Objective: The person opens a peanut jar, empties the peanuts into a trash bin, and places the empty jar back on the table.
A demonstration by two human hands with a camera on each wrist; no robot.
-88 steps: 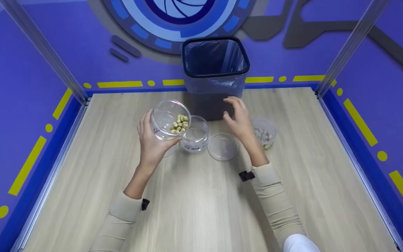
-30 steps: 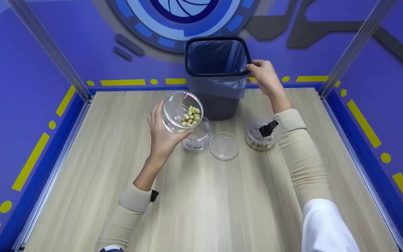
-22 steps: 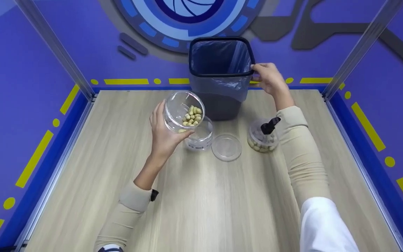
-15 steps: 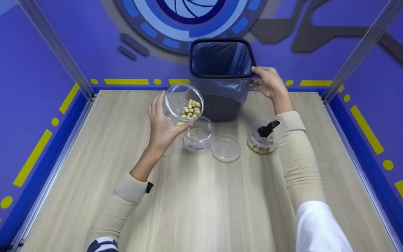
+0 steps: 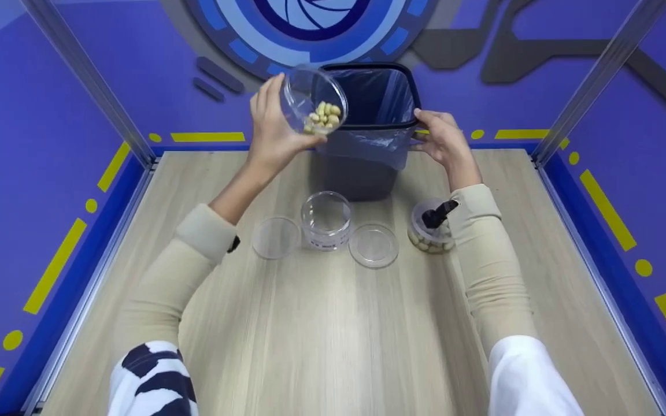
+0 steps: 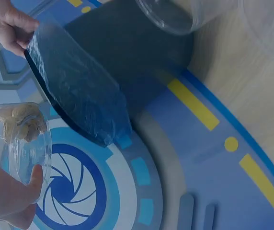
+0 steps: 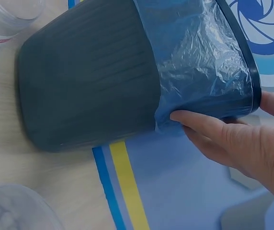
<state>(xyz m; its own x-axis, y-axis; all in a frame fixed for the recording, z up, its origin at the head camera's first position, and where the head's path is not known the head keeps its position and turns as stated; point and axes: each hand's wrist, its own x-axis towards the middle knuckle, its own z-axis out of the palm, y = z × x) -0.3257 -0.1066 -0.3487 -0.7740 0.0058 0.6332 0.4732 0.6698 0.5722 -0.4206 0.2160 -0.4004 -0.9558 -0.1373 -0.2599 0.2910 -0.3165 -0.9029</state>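
Note:
My left hand (image 5: 269,130) grips a clear jar of pale nuts (image 5: 317,107), tilted with its mouth toward the left rim of the dark bin (image 5: 362,167); the same jar (image 6: 24,143) shows in the left wrist view. The bin has a blue plastic liner (image 7: 199,62). My right hand (image 5: 443,138) holds the bin's right rim, fingers on the liner (image 7: 213,129). An empty clear jar (image 5: 326,221) stands on the table between two clear lids, one on its left (image 5: 275,237) and one on its right (image 5: 373,245).
A second jar of pale nuts (image 5: 428,237) stands by my right forearm. The wooden table (image 5: 333,335) is ringed by blue walls with yellow markings and two metal posts (image 5: 87,81) at the back corners.
My left hand has lifted the jar of nuts from above the empty jar up to the bin's left rim. The right hand went from the table to the bin's right rim and stays there.

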